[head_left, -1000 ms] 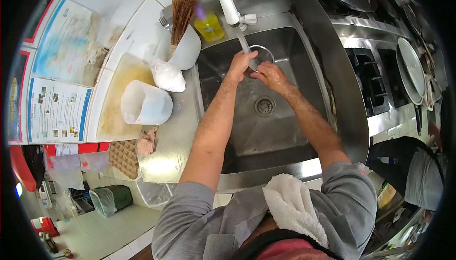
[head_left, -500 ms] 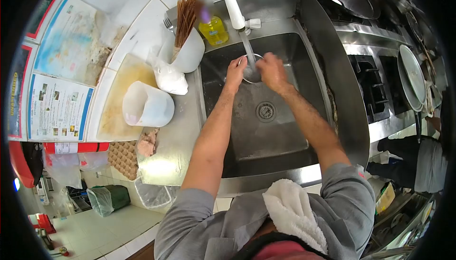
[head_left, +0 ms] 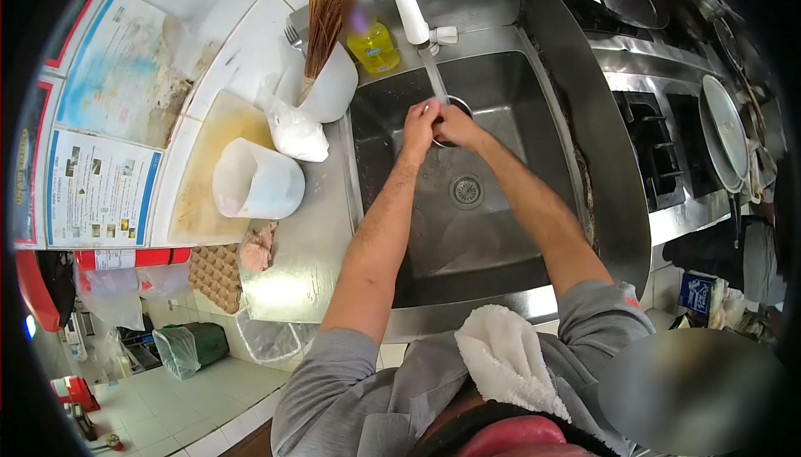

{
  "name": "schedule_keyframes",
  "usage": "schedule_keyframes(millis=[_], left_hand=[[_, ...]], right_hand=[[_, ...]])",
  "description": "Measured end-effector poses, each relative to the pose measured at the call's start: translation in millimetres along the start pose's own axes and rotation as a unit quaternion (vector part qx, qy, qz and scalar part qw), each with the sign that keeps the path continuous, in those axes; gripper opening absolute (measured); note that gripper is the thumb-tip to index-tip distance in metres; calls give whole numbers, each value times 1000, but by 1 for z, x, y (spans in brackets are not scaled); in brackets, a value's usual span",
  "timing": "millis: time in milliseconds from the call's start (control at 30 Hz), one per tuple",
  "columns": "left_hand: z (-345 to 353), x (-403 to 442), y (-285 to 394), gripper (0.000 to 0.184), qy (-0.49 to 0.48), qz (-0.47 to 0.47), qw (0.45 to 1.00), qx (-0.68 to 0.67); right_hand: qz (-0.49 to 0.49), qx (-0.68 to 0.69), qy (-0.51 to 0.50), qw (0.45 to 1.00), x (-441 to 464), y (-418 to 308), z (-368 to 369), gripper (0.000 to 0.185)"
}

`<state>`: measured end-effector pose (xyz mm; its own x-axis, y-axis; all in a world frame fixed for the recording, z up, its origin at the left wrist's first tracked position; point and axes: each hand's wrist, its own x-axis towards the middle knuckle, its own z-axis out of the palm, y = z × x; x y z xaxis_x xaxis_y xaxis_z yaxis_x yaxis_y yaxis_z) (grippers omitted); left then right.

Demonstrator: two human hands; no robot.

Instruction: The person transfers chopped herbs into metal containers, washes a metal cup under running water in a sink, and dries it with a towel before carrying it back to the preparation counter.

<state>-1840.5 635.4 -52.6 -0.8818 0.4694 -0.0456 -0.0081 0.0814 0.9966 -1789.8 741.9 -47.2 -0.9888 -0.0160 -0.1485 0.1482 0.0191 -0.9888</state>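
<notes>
Under the running white tap (head_left: 410, 10), a round metal bowl (head_left: 464, 108) is held over the sink (head_left: 492, 232), and my hands cover much of it. My left hand (head_left: 418, 127) grips its left side with the fingers closed. Close against it, my right hand (head_left: 457, 126) is curled at the inside of the bowl; what its fingers hold, if anything, is hidden. Water falls onto the right hand and the bowl.
Left of the sink stand a bottle of yellow liquid soap (head_left: 374, 48), a white container with a stick brush (head_left: 325, 31), a white plastic bag (head_left: 299, 138) and a cut white tub (head_left: 259, 180). A stove (head_left: 655, 152) is at the right.
My right hand has moved left from the bowl's right side to beside my left hand. The bowl shifts slightly. At the right, a person in dark clothing has moved.
</notes>
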Motion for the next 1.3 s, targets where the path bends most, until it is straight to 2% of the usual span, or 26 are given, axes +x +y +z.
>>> schedule_keyframes(millis=[33,67,133,167,200,233,267,300,333,400,467,533,633,667,733,767,833,867,900,933,967,1000,1067,1133,1200,1300], left_hand=[[-4,5,5,42,-10,1,999,-51],[-5,9,8,41,-19,2,995,-102],[0,15,15,34,26,1,995,-98],[4,19,20,32,26,30,997,-72],[7,26,18,31,27,58,997,-46],[21,32,4,29,144,160,964,159],[28,16,30,33,74,178,960,203],[36,4,43,38,29,204,924,322],[40,-7,47,38,29,202,924,322],[42,-22,48,46,-115,262,829,480],[31,-32,49,49,-153,245,820,494],[17,-43,49,50,-96,388,753,522],[-9,-47,39,41,-130,365,716,581],[-16,-44,31,41,-130,365,715,581],[-21,-34,14,29,-17,284,874,394],[-14,-38,10,21,54,273,892,357],[-10,-31,7,22,98,205,931,285],[-8,-28,5,25,141,133,958,210],[-1,-33,17,27,161,106,965,178],[2,-34,12,26,129,220,934,250],[10,-43,18,26,95,215,946,222],[17,-51,22,26,62,210,956,195],[13,-44,20,26,60,240,950,190],[-2,-30,14,26,106,187,938,271],[-16,-16,3,29,159,147,939,267],[-19,-15,6,26,84,102,944,304]], right_hand=[[-146,-163,128,967,0,5,6,24],[-144,-162,128,968,-4,1,6,24],[-331,-359,429,760,-9,-10,1,30],[-220,-371,466,772,-20,-17,2,33],[-226,-372,465,771,-13,-6,-6,33],[-50,18,422,905,-5,12,-14,35],[141,404,293,855,1,35,-19,36],[109,495,194,840,-5,54,-16,39],[111,495,194,840,-6,74,-8,39],[18,566,188,803,-11,86,7,38],[-2,576,196,793,-16,90,8,37],[33,492,186,850,-14,88,-10,37],[127,329,178,919,-8,51,-24,36],[127,329,178,919,-10,28,-17,36],[65,87,253,961,-13,-16,4,32],[65,86,254,961,-8,-16,8,32],[3,-248,318,915,1,-10,18,37],[3,-248,318,915,9,4,17,37],[-54,-6,323,945,20,22,14,39],[-107,236,306,916,25,32,10,42],[9,462,240,854,4,9,2,42],[10,463,235,855,0,13,2,42],[18,630,157,760,-5,18,2,35],[9,590,185,786,2,24,11,27],[46,373,229,898,6,15,15,18],[-12,296,307,905,10,-9,8,13]])
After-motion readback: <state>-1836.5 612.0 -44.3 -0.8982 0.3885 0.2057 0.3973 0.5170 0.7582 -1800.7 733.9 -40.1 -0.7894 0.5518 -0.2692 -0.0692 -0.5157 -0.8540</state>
